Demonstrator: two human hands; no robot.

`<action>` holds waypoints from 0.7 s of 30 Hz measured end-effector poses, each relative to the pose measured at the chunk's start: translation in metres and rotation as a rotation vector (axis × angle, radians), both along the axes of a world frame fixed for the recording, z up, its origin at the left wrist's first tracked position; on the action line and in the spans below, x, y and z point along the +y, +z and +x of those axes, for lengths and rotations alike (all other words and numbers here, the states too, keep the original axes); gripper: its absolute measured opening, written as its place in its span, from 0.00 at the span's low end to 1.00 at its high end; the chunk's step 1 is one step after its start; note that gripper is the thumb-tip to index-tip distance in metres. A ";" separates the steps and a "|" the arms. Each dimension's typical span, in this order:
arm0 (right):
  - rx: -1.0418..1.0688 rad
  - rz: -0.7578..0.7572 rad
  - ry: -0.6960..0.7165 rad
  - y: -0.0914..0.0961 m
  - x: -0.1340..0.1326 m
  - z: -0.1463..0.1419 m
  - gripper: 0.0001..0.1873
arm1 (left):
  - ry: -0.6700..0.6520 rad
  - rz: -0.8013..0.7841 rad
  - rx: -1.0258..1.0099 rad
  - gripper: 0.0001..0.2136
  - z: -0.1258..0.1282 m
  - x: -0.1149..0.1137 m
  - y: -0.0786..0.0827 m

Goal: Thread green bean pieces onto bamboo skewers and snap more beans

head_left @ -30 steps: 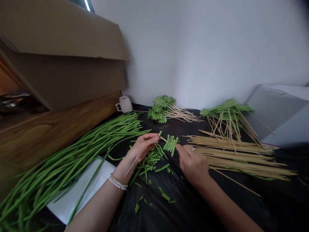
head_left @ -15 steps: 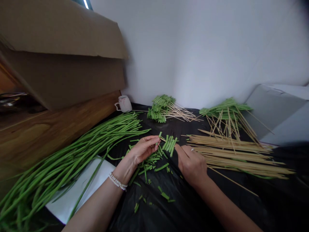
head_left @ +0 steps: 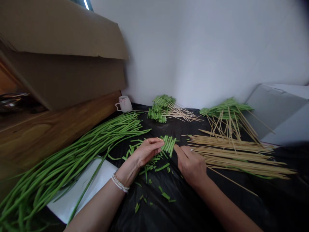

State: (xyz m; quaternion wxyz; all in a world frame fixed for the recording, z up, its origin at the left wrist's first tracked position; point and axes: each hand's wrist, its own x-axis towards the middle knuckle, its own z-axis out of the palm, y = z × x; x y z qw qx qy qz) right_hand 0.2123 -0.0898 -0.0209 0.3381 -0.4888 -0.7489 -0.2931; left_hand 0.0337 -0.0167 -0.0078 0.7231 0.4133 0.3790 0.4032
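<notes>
My right hand [head_left: 191, 164] is closed round the lower end of a bamboo skewer [head_left: 159, 139], mostly hidden by my fingers and the beans. Several short cut pieces of long green bean [head_left: 169, 145] sit side by side across the skewer. From the left, my left hand [head_left: 150, 150] pinches a bean piece at the row's end, the skewer's point poking out past its fingertips. Loose cut bean pieces [head_left: 162, 167] lie scattered on the black sheet [head_left: 183, 199] below both hands.
Whole long beans [head_left: 72, 161] are heaped at left, partly over a white sheet [head_left: 84, 190]. Bare skewers [head_left: 236, 154] lie at right. Filled skewers [head_left: 160, 108] are piled at the back, more [head_left: 225, 108] at back right. A mug [head_left: 125, 103] stands near a cardboard box [head_left: 72, 64].
My left hand has moved a bean piece from the skewer's tip rightward along it, against the row. The tip now shows beyond my fingers. My right hand has stayed nearly still.
</notes>
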 end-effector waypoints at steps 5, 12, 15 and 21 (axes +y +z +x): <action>-0.005 0.000 -0.067 0.001 0.002 0.007 0.12 | 0.193 0.434 0.396 0.12 -0.017 0.015 0.007; -0.014 -0.023 -0.086 0.001 0.003 0.008 0.12 | 0.101 0.714 1.031 0.05 -0.038 0.026 -0.005; -0.011 -0.037 -0.084 0.000 0.003 0.008 0.12 | 0.075 0.743 1.139 0.06 -0.045 0.027 -0.005; -0.008 -0.042 -0.078 0.000 0.003 0.007 0.12 | -0.111 0.721 1.054 0.04 -0.055 0.032 -0.001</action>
